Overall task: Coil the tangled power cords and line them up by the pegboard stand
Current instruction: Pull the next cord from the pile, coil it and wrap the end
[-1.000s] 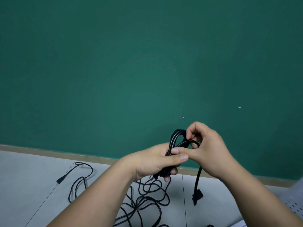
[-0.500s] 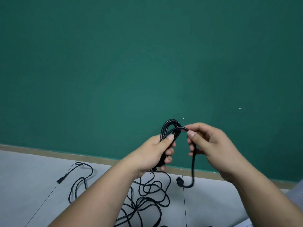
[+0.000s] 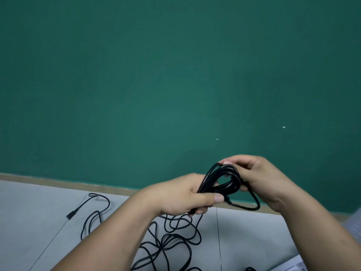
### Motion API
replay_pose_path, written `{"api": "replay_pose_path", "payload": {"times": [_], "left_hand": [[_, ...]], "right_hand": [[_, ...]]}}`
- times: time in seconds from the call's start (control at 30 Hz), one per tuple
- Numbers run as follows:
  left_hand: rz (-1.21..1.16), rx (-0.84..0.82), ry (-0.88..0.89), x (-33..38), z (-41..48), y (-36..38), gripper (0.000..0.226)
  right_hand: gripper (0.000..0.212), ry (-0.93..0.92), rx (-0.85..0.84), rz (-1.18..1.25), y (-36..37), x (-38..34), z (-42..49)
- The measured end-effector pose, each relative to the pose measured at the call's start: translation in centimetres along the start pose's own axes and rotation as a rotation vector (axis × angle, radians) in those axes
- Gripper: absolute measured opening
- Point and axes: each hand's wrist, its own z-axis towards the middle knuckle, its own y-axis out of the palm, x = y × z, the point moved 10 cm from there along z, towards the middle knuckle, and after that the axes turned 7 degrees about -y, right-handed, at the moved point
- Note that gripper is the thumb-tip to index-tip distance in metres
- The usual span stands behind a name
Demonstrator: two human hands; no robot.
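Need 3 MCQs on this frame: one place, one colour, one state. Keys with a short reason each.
1. Where do the loose cords lie?
A) on a table
B) on the floor
C) draped over a chair

2. What colour is the wall?
A) green
B) white
C) red

3. The coil is:
A) lying flat on the tiles
B) held in both hands
C) held in one hand only

Key:
1 B, they sprawl over the grey tiles.
2 A, green fills the background.
3 B, the left hand grips the bundle and the right hand pinches its top loop.
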Motion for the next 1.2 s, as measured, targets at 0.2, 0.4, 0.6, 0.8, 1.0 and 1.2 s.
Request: {"api": "replay_pose_path", "payload": {"times": [0.2,0.4,0.6,0.8,1.0,1.2], "left_hand": [[-0.130,0.312,-0.027,-1.7,0.2,-3.9,0.022],[-0.116,0.576,-0.235,-5.3,-0.5,-7.0,0.015],[0.017,0.726,-0.362,-7.8,-1.2,-9.5,0.017],[0.710,0.515,-0.408,-6.4,1.4,-5.9,0.017],[0.936,0.286,-0.063,-3.1,3.2,0.9,0.026],[0.285,0.413,0.117,-0.7,1.2,-1.3,0.024]], "right_hand": [[0.023,-0.108,-0.043,-0.385,2.3,0.3,0.4],[0.022,-0.298,-0.139,-1.118,6.5,-1.6,-0.6],[0.016,-0.340,-0.286,-1.244,8.4,-2.0,-1.8],[0.028,-0.601,-0.262,-1.346,9.2,-5.4,-2.8],[0.019,-0.527,-0.108,-0.772,1.3,-4.6,-0.8],[0.014,-0.223,-0.142,-0.230,0.2,-0.8,0.1]]}}
